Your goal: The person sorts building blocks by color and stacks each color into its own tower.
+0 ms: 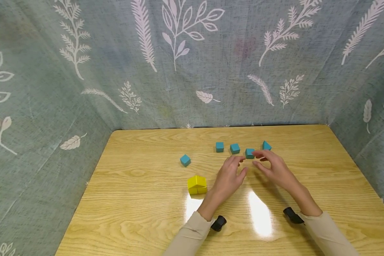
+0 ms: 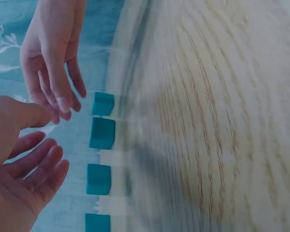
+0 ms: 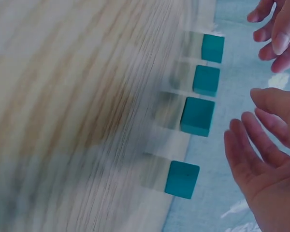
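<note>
My left hand [image 1: 228, 179] is held over the table with fingers and thumb apart and nothing between them. Facing it, my right hand [image 1: 276, 171] has its fingers loosely bent and its thumb apart, also holding nothing. Its fingertips overlap a blue cube [image 1: 249, 153] in the head view. Two more blue cubes, one at centre [image 1: 235, 149] and one farther left [image 1: 219, 147], stand beyond the left hand. Behind the right hand is a blue triangular block [image 1: 266, 146], partly hidden. In both wrist views, blue blocks [image 2: 102, 133] [image 3: 197, 116] stand in a spaced row beside the hands.
Left of the row lies another blue cube [image 1: 185, 160], turned at an angle. A small yellow house-shaped group of blocks [image 1: 197, 185] stands left of my left forearm. The wooden table [image 1: 140, 206] is bordered by a leaf-patterned curtain [image 1: 185, 96] at the back and sides.
</note>
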`<state>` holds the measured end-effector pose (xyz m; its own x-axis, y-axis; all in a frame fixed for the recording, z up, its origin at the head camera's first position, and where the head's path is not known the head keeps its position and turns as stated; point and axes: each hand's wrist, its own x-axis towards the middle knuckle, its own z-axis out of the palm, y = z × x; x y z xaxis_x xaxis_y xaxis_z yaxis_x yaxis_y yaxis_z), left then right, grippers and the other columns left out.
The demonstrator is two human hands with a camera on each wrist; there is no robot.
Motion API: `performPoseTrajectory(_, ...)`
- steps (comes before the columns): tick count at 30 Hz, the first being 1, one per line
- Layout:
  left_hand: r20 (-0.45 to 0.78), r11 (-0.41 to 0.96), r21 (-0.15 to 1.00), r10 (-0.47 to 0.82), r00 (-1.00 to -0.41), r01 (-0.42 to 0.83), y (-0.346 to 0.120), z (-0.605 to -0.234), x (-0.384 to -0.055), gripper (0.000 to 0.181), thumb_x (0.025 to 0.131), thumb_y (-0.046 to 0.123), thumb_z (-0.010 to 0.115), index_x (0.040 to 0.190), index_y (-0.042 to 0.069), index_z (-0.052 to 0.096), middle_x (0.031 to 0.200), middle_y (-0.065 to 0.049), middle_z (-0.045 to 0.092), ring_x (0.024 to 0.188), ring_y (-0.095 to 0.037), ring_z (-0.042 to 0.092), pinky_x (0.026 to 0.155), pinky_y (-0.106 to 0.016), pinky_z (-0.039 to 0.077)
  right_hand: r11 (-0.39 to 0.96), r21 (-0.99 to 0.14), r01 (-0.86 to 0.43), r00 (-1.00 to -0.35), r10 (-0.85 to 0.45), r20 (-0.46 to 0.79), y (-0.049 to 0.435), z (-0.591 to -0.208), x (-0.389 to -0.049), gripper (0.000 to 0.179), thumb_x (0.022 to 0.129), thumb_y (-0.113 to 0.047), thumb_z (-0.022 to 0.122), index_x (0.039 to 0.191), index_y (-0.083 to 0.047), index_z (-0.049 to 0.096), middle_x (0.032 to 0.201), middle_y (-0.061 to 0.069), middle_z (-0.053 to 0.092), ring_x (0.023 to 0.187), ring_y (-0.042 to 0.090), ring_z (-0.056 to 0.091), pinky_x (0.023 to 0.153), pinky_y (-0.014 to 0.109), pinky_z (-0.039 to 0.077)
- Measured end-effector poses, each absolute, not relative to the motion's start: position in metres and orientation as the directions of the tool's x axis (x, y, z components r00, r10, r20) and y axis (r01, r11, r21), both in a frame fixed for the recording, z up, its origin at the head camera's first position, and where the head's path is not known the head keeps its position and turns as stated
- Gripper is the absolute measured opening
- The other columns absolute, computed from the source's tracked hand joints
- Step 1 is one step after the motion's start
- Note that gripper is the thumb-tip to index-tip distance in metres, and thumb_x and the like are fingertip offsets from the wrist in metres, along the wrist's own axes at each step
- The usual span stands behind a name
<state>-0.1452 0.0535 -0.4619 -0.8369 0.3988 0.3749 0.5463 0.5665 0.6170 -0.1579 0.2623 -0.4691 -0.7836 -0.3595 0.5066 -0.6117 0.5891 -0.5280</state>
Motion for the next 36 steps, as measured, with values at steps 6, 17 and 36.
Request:
performPoseTrajectory(6,0.318,0.586,0.65,0.371,-0.873,0.485,0.066,-0.468,-0.158,0.032,0.099,0.013,0.071,0.127,-0.001,0.067,0.116,-0.012,0.067,0.099,-0.02,0.064,0.08,-0.016,0.053,0.606,-0.546,-0.578,-0.81,-0.349,0.47,0.263,-0.472,-0.167,0.032,0.088,0.011,0.074,0.119,0.009,0.064,0.112,0.025,0.069,0.098,0.041,0.068,0.078,0.054,0.06)
performPoseTrajectory(17,0.226,0.626,0.663,0.355,-0.907,0.41,0.084,-0.476,-0.179,0.039,0.101,0.014,0.068,0.136,-0.002,0.062,0.119,-0.013,0.065,0.099,-0.019,0.063,0.079,-0.019,0.053,0.63,-0.575,-0.523,-0.849,-0.32,0.421,0.266,-0.48,-0.183,0.037,0.087,0.016,0.073,0.122,0.012,0.063,0.117,0.029,0.065,0.102,0.047,0.065,0.086,0.055,0.058)
performPoseTrajectory(36,0.208,0.64,0.647,0.376,-0.903,0.415,0.097,-0.489,-0.195,0.038,0.103,0.004,0.061,0.139,-0.006,0.057,0.125,-0.017,0.063,0.114,-0.024,0.064,0.095,-0.023,0.054,0.599,-0.659,-0.455,-0.891,-0.321,0.323,0.266,-0.488,-0.19,0.032,0.089,0.018,0.069,0.12,0.015,0.062,0.113,0.029,0.059,0.102,0.046,0.067,0.089,0.051,0.059)
